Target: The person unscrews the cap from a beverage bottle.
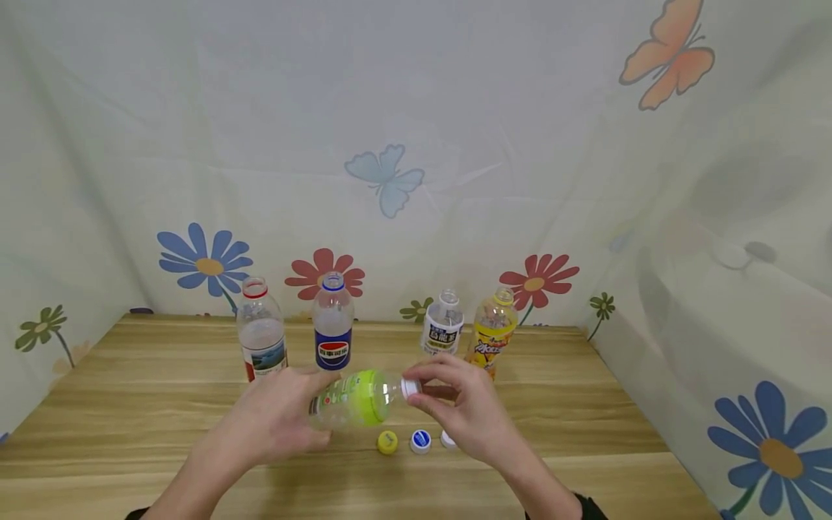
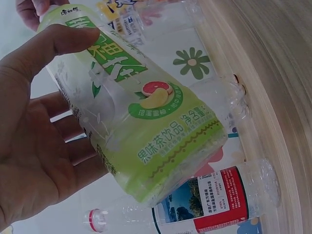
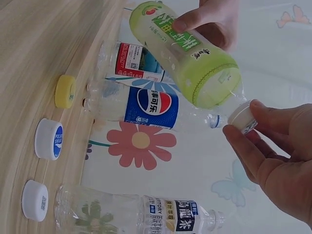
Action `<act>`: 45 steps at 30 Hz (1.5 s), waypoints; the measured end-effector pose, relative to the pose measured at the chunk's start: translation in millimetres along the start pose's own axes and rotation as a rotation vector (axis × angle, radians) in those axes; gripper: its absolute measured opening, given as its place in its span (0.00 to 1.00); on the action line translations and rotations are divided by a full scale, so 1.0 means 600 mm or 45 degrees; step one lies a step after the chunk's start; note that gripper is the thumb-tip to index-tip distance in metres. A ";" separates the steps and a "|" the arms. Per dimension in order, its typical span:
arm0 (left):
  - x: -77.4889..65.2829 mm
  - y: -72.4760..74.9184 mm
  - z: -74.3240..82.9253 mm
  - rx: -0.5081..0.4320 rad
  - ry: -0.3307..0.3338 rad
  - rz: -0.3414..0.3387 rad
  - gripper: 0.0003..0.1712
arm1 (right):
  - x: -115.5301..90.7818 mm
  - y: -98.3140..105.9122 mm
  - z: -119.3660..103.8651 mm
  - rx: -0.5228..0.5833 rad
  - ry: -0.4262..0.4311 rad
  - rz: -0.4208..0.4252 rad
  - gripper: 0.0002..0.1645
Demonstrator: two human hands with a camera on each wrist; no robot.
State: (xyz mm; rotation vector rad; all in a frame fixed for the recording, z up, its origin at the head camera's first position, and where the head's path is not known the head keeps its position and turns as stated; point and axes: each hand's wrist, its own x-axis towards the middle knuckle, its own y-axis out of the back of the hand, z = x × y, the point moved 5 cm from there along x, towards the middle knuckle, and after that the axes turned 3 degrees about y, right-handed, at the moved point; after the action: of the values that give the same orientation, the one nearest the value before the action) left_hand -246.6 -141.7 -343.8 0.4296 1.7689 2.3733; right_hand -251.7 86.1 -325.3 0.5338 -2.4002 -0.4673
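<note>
A clear bottle with a green label (image 1: 354, 399) lies tilted on its side in the air above the table, its neck toward the right. My left hand (image 1: 279, 415) grips its body, the thumb across the label in the left wrist view. At the neck, my right hand (image 1: 464, 404) pinches the white cap (image 3: 242, 117) between thumb and fingers; the cap sits at the bottle's mouth. Below, on the table, are a yellow cap (image 1: 387, 442), a white cap with a blue top (image 1: 420, 441) and a plain white cap (image 3: 34, 200), partly hidden by my right hand in the head view.
Uncapped bottles stand along the back of the wooden table (image 1: 195, 404): a red-ringed water bottle (image 1: 261, 332) and a blue-labelled cola bottle (image 1: 333, 325) at left, an oolong tea bottle (image 1: 443, 325) and a yellow-labelled bottle (image 1: 492, 328) at right. A flowered cloth (image 1: 455, 231) hangs behind.
</note>
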 end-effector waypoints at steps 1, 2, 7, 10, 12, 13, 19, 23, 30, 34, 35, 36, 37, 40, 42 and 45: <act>0.000 0.000 0.000 -0.014 0.003 -0.013 0.37 | 0.000 0.000 0.000 0.013 0.012 -0.004 0.14; 0.000 0.000 0.000 -0.029 0.006 -0.024 0.37 | 0.000 -0.001 -0.001 0.028 0.028 -0.008 0.14; 0.001 0.000 0.000 -0.107 0.009 -0.066 0.37 | 0.001 -0.004 -0.002 0.065 0.137 -0.030 0.15; 0.001 0.000 -0.001 -0.099 0.003 -0.064 0.37 | 0.000 -0.005 -0.001 0.068 0.182 -0.043 0.16; 0.002 0.000 -0.002 -0.093 0.006 -0.061 0.37 | 0.000 -0.004 -0.001 0.080 0.188 -0.050 0.16; 0.002 0.000 -0.002 -0.096 0.003 -0.061 0.37 | 0.000 -0.003 -0.001 0.087 0.187 -0.050 0.16; 0.001 0.001 0.000 -0.104 0.005 -0.059 0.37 | 0.000 0.004 -0.003 0.112 0.157 -0.015 0.14; 0.000 0.004 0.003 -0.084 0.011 -0.055 0.37 | 0.001 0.006 0.000 0.088 0.118 0.031 0.13; -0.002 0.006 0.007 -0.015 0.014 -0.005 0.37 | 0.001 0.007 0.012 0.038 -0.108 0.099 0.10; -0.001 0.003 0.007 0.006 0.015 0.004 0.38 | 0.001 0.006 0.015 0.041 -0.153 0.092 0.10; 0.000 0.001 0.007 0.003 0.018 0.002 0.38 | 0.001 0.006 0.015 0.033 -0.154 0.086 0.09; 0.000 0.001 0.007 0.000 0.019 0.000 0.38 | 0.001 0.005 0.016 0.023 -0.162 0.083 0.09; 0.001 0.000 0.007 0.006 0.021 -0.002 0.38 | 0.001 0.005 0.016 0.015 -0.169 0.078 0.09; 0.001 -0.001 0.007 0.032 0.027 0.001 0.38 | 0.001 0.003 0.017 0.006 -0.183 0.068 0.09; 0.002 -0.002 0.007 0.048 0.029 0.005 0.38 | 0.000 0.003 0.017 0.002 -0.184 0.067 0.10; 0.001 -0.002 0.007 0.055 0.027 0.010 0.38 | 0.000 0.002 0.016 0.004 -0.166 0.070 0.09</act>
State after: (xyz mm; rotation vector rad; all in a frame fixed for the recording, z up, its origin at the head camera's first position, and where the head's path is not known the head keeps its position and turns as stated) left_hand -246.2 -137.3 -343.7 0.4192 1.8336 2.3570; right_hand -257.8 88.8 -331.8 0.4496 -2.5334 -0.4875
